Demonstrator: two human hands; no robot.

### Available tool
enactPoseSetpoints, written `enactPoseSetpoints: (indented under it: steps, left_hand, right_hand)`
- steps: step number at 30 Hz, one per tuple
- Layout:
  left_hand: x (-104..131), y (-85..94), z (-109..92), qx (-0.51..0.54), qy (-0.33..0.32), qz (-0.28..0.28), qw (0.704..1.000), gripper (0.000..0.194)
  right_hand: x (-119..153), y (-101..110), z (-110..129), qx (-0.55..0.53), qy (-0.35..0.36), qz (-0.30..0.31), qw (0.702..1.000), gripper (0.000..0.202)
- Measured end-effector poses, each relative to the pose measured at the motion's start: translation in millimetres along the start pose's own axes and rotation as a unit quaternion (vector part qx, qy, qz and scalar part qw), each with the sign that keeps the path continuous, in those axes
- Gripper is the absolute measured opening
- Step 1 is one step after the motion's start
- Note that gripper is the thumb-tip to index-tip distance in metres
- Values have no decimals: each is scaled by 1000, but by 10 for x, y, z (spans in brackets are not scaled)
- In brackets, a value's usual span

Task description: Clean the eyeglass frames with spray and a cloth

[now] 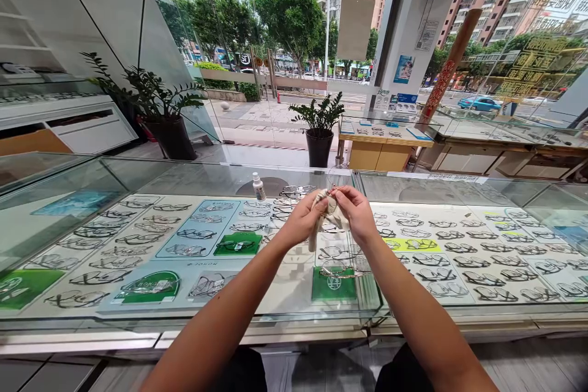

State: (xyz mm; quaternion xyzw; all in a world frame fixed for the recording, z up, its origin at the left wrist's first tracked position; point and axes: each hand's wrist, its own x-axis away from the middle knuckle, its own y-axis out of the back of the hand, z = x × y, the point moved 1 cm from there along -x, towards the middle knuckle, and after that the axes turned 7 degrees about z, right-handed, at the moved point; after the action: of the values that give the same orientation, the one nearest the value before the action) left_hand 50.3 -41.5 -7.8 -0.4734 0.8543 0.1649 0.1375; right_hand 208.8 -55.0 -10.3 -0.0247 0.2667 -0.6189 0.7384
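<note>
Above the glass display counter (294, 309), my two hands are close together. My left hand (301, 220) is closed on a pale beige cloth (313, 237), which hangs down below the fingers. In a pinch, my right hand (359, 213) grips a thin-rimmed pair of eyeglasses (331, 204). The cloth lies against the eyeglasses between the hands, and much of the frame is hidden by the fingers. To the left of my hands, a small white spray bottle (258, 187) stands upright on the counter top.
Many eyeglasses are laid out in rows under the glass, some on green cards (334, 288). Beyond the counter stand a potted plant (320, 141), a larger potted plant (169, 131) and a wooden display table (381, 153), before a large window.
</note>
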Motion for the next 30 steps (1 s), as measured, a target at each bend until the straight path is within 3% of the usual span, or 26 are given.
enactPoseSetpoints:
  steps: [4, 10, 15, 18, 23, 30]
  left_hand:
    - [17, 0, -5, 5, 18, 31, 999, 43]
    - [-11, -49, 53, 30, 18, -74, 997, 55]
    - [-34, -17, 125, 57, 26, -87, 994, 60]
    - [-53, 57, 169, 89, 22, -124, 988, 58]
    - [-83, 273, 151, 107, -17, -248, 963, 58]
    - [-77, 852, 58, 50, -149, -461, 873, 58]
  right_hand:
    - [8, 4, 8, -6, 3, -2, 1000, 25]
    - [39, -56, 8, 56, 21, 40, 997, 23]
    - [14, 9, 46, 14, 18, 20, 1000, 23]
    - [-18, 79, 71, 23, 34, -1, 999, 25]
    - [-45, 141, 91, 43, 43, -9, 998, 26]
    - [-81, 218, 60, 46, 50, -3, 998, 24]
